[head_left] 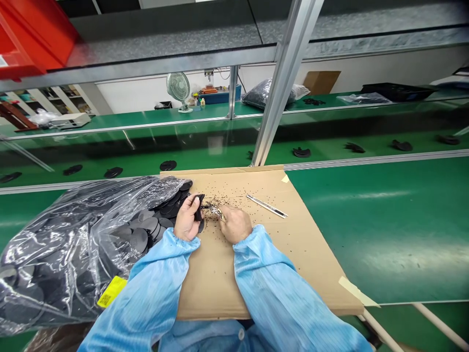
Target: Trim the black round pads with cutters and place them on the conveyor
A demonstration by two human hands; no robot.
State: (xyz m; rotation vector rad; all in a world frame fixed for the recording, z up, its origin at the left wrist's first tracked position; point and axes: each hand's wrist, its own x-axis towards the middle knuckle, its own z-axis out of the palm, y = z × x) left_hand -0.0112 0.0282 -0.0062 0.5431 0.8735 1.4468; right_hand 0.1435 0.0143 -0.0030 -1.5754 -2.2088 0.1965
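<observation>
My left hand (187,219) is closed around black disc-shaped pieces (198,208), tilted on edge above the cardboard sheet (216,283). Opposite it, my right hand (235,222) is wrapped round a small shiny metal hand tool (219,211), which looks like pliers or nippers. Its tip meets or nearly meets the right side of the black pieces; I cannot tell if it touches. Small black crumbs (234,194) are scattered over the cardboard. A slim silver cutter knife (267,206) lies to the right of my right hand.
At left, an open clear plastic bag (73,244) of black discs (141,238) spills toward my left hand. Tape (357,291) marks the cardboard's front right corner. Black pieces (301,152) sit spaced along the green belt beyond a metal post (286,88).
</observation>
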